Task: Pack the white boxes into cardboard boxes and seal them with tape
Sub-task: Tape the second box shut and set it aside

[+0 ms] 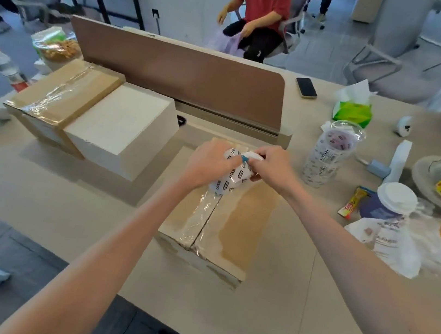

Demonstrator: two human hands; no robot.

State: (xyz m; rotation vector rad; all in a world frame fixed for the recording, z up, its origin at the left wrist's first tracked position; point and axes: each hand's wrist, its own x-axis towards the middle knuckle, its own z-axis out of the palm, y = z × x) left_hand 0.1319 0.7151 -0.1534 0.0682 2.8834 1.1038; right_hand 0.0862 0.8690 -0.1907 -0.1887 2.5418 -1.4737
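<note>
Left hand (208,162) grips tape roll (229,178), right hand (273,166) pinches its upper edge; roll over far end of cardboard box (241,227), taped seam (201,227) running near-far beneath

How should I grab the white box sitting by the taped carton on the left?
Probably by its near end and free right face, coming from the right: the white box is wide and flat-topped, and the taped carton blocks its left side.

The red T-shirt (262,1) bears white letters beginning "POINT"; the rest blurs.
</note>
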